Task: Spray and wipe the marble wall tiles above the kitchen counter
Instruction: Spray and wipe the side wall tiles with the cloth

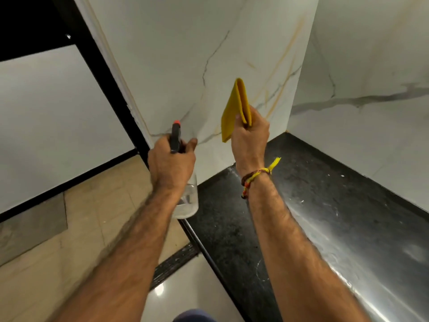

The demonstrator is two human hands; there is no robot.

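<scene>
A: Nearest us, what is each hand doing?

B: The left hand (171, 160) has its fingers curled round the spray bottle (187, 198), nozzle aimed at twelve o'clock. The right hand (249, 135), at two o'clock from it, pinches a folded yellow cloth (234, 110).

A: And beyond?

B: The black counter (313, 205), then the marble wall tiles (185, 54). It looks like the spraying step; next, squeeze the trigger, then press the cloth flat.

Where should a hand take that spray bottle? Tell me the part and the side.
At the neck under the black trigger head, from behind, as the left hand does now. The spray bottle hangs upright, its clear body wide, and its orange nozzle faces the marble wall.
</scene>
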